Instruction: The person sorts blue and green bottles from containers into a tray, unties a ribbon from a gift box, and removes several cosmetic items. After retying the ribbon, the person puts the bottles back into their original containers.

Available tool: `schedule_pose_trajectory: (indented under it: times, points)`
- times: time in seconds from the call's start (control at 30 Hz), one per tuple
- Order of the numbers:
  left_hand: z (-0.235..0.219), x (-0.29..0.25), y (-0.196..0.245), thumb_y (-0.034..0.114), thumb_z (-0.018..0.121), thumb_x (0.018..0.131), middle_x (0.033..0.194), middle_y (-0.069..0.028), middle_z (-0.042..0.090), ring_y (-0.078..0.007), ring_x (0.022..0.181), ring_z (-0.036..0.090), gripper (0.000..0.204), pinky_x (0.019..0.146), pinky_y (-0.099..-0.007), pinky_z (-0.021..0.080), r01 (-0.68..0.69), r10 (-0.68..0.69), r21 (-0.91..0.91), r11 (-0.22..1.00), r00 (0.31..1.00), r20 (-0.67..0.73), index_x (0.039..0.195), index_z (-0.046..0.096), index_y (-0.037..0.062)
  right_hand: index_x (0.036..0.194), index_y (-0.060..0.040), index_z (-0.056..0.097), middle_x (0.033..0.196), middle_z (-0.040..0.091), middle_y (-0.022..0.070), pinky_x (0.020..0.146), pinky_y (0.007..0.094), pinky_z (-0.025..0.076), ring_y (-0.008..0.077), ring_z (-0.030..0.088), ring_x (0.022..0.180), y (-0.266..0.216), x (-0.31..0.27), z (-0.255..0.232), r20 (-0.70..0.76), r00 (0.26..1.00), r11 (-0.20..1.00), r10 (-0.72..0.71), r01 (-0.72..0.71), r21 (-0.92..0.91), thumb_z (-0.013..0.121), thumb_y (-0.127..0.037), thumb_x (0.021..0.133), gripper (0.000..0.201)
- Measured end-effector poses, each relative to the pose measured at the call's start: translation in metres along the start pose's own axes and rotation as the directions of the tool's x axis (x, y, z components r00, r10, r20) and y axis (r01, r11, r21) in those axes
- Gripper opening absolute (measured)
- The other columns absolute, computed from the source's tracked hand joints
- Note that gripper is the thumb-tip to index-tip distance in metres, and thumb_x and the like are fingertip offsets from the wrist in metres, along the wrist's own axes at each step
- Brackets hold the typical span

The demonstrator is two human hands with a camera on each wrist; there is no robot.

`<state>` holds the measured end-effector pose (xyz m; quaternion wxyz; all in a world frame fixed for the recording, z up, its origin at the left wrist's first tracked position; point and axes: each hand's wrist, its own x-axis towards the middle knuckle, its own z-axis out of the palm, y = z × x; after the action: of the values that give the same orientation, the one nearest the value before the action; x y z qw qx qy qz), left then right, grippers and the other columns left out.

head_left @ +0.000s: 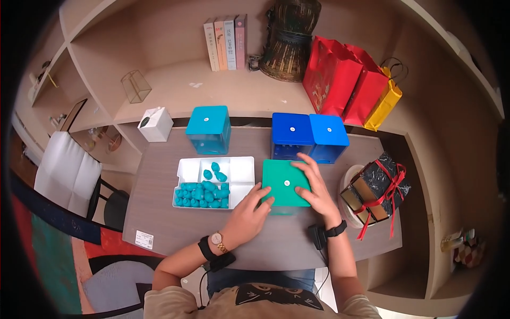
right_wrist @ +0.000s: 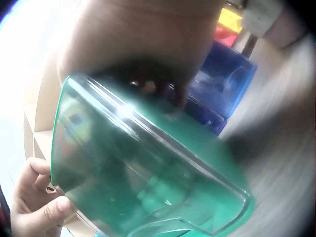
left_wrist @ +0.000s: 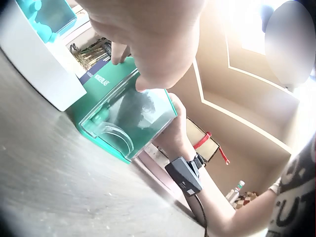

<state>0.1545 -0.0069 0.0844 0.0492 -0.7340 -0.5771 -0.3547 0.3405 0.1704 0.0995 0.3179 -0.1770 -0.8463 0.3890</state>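
Observation:
A green box [head_left: 286, 183] with a round white label on its top stands near the middle of the table. My left hand [head_left: 248, 215] holds its left edge, thumb at the front corner. On the other side my right hand [head_left: 317, 189] grips it, thumb over the top and fingers reaching to the far corner. Through the clear front of the green box [left_wrist: 133, 121], green pieces show low inside in the left wrist view. Left of it sits a white divided tray [head_left: 243, 164], with many teal pieces [head_left: 204, 194] in the front compartment and several more behind.
Behind stand a teal box [head_left: 208, 123], a dark blue box [head_left: 291, 127] and a lighter blue box [head_left: 329, 130], near the shelf. A white tissue box [head_left: 155, 127] is at the back left. A black gift box [head_left: 374, 186] with red ribbon stands at the right edge.

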Motion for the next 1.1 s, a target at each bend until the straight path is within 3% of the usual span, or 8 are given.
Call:
schedule_pose_trajectory:
  times: [0.1,0.2,0.33,0.47,0.57,0.77,1.07,1.1]
  points:
    - [0.000,-0.003,0.002,0.006,0.073,0.088,0.146,-0.0227,0.046,-0.0417,0.126,0.057,0.040,0.098,-0.0451,0.054,0.072,-0.070,-0.079,0.994,0.997,0.021,0.125,0.059,0.0006,0.158,-0.0060,0.030,0.161,0.031,0.0250,0.119,0.0482,0.033,0.0442,0.032,0.150,-0.015,-0.004,-0.010,-0.014,0.951,0.951,0.308,-0.307,0.021,0.074,-0.034,0.090,0.085]
    - [-0.004,-0.005,0.007,0.009,0.075,0.088,0.152,-0.0255,0.038,-0.0417,0.125,0.058,0.047,0.098,-0.0439,0.054,0.177,-0.166,-0.193,0.965,0.984,0.072,0.130,0.054,0.0022,0.161,-0.0022,0.015,0.163,0.023,0.0319,0.121,0.0485,0.031,0.0459,0.028,0.151,-0.018,-0.016,-0.025,0.205,0.920,0.916,0.335,-0.369,0.156,0.079,-0.046,0.087,0.107]
    - [0.000,-0.010,0.001,0.014,0.078,0.086,0.153,-0.0263,0.037,-0.0410,0.127,0.054,0.052,0.103,-0.0467,0.048,0.156,-0.149,-0.200,0.967,0.988,0.050,0.130,0.052,0.0031,0.162,-0.0020,0.014,0.161,0.025,0.0331,0.123,0.0481,0.029,0.0455,0.026,0.152,-0.029,-0.030,-0.018,0.272,0.934,0.965,0.232,-0.184,-0.188,0.091,-0.043,0.073,0.124]
    - [-0.015,-0.018,-0.008,0.022,0.079,0.085,0.143,-0.0224,0.048,-0.0393,0.130,0.049,0.049,0.109,-0.0513,0.039,0.185,-0.187,-0.077,0.980,0.982,-0.019,0.124,0.056,0.0036,0.161,-0.0032,0.017,0.161,0.029,0.0280,0.123,0.0457,0.028,0.0408,0.029,0.152,-0.023,-0.033,-0.013,0.237,0.939,0.960,0.248,-0.206,-0.189,0.094,-0.038,0.070,0.125]
    - [-0.034,-0.036,-0.023,0.025,0.079,0.083,0.128,-0.0179,0.057,-0.0375,0.130,0.048,0.036,0.109,-0.0516,0.038,0.198,-0.216,0.174,0.965,0.972,0.091,0.108,0.066,0.0025,0.161,-0.0057,0.020,0.160,0.032,0.0261,0.122,0.0456,0.031,0.0404,0.032,0.150,-0.026,-0.031,-0.010,0.226,0.940,0.953,0.255,-0.204,-0.225,0.092,-0.036,0.074,0.117]
    - [-0.033,-0.065,-0.047,0.022,0.080,0.078,0.115,-0.0149,0.062,-0.0348,0.126,0.052,0.023,0.109,-0.0538,0.038,0.115,-0.136,0.306,0.945,0.990,0.047,0.078,0.071,0.0012,0.161,-0.0100,0.022,0.159,0.035,0.0243,0.120,0.0444,0.034,0.0398,0.036,0.148,-0.030,-0.014,0.010,0.278,0.934,0.964,0.225,-0.172,-0.204,0.088,-0.031,0.079,0.107]
    - [-0.069,-0.104,-0.049,0.022,0.081,0.078,0.119,-0.0131,0.063,-0.0331,0.131,0.051,0.022,0.114,-0.0585,0.033,0.178,-0.202,0.320,0.930,0.978,0.043,0.075,0.069,0.0038,0.157,-0.0109,0.034,0.157,0.037,0.0242,0.113,0.0472,0.042,0.0444,0.042,0.141,-0.035,0.017,0.054,0.239,0.959,0.980,0.150,-0.113,-0.163,0.090,-0.028,0.075,0.101]
    - [-0.074,-0.110,-0.050,0.022,0.081,0.078,0.121,-0.0132,0.062,-0.0332,0.131,0.051,0.021,0.114,-0.0588,0.033,0.178,-0.209,0.319,0.931,0.976,0.064,0.077,0.070,0.0042,0.154,-0.0091,0.038,0.157,0.037,0.0238,0.114,0.0480,0.041,0.0440,0.041,0.142,-0.040,0.024,0.057,0.198,0.973,0.952,0.118,-0.054,-0.301,0.091,-0.028,0.072,0.099]
